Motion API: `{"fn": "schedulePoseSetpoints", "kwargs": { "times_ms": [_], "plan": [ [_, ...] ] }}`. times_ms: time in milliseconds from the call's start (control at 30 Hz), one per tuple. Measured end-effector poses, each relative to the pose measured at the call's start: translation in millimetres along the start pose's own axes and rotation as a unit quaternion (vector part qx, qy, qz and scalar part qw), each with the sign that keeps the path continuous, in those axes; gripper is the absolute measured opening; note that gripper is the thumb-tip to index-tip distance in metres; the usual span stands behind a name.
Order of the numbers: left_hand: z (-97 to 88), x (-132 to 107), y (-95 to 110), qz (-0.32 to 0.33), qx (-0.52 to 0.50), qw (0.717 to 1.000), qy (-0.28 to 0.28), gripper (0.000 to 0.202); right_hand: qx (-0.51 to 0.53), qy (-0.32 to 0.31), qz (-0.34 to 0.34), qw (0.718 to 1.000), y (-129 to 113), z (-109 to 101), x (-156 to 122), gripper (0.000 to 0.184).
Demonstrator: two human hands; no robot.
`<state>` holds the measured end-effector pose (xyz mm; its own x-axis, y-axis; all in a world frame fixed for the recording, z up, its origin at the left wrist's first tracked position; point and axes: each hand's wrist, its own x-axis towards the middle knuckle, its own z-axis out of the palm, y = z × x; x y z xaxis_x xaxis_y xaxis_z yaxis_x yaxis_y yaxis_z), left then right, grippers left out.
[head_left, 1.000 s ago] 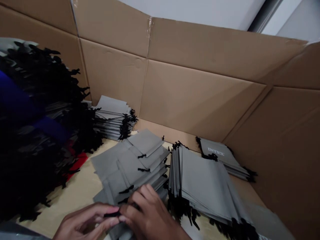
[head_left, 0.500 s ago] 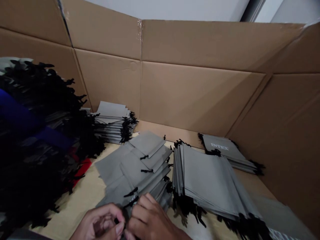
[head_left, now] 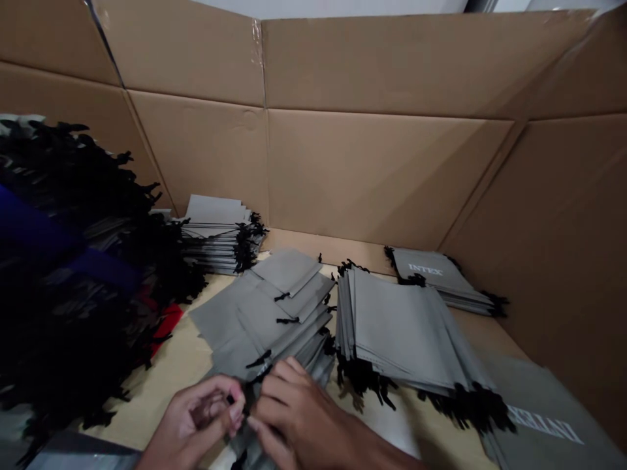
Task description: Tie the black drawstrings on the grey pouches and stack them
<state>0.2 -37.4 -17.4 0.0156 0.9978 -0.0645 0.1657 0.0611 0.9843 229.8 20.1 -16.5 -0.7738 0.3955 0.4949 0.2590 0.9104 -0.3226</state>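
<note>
In the head view, my left hand (head_left: 198, 414) is closed, thumb and finger pinching a bit of black drawstring (head_left: 231, 399). Close beside it, my right hand (head_left: 291, 411) has its fingers curled in over the cord of the same grey drawstring bag (head_left: 256, 459), most of which is hidden below my hands. Just beyond my fingers lies a fanned heap of grey drawstring bags (head_left: 264, 313) with black cord ends sticking out. To the right of my right hand is a thick stack of grey bags (head_left: 406, 333), cords hanging at its near edge.
A tall pile of black-corded bags (head_left: 88, 274) rises on the left, with a blue strip (head_left: 73, 245) across it. A smaller stack (head_left: 213, 232) stands behind. At right lie bags printed INTEX (head_left: 426, 269) and another printed bag (head_left: 548, 418). Cardboard walls (head_left: 382, 170) enclose the back and sides.
The view has tilted down and shifted slightly, so the stacks sit a little higher in the picture. My hands stay together at the cord, the right thumb lower and more extended.
</note>
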Motion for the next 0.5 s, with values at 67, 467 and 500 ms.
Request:
{"fn": "schedulePoseSetpoints", "kwargs": {
  "times_ms": [67,467,500],
  "plan": [
    [2.5,0,7,0.017,0.019,0.999,0.027,0.038,-0.032,0.002,-0.015,0.999,-1,-12,2,0.016],
    [-0.9,-27,25,0.137,0.22,0.957,0.129,0.02,-0.125,-0.013,0.012,0.992,15,-28,-7,0.022],
    [-1.4,-33,25,0.14,0.237,0.953,0.129,0.018,-0.122,-0.016,0.025,0.992,15,-26,-6,0.023]
  ]
}}
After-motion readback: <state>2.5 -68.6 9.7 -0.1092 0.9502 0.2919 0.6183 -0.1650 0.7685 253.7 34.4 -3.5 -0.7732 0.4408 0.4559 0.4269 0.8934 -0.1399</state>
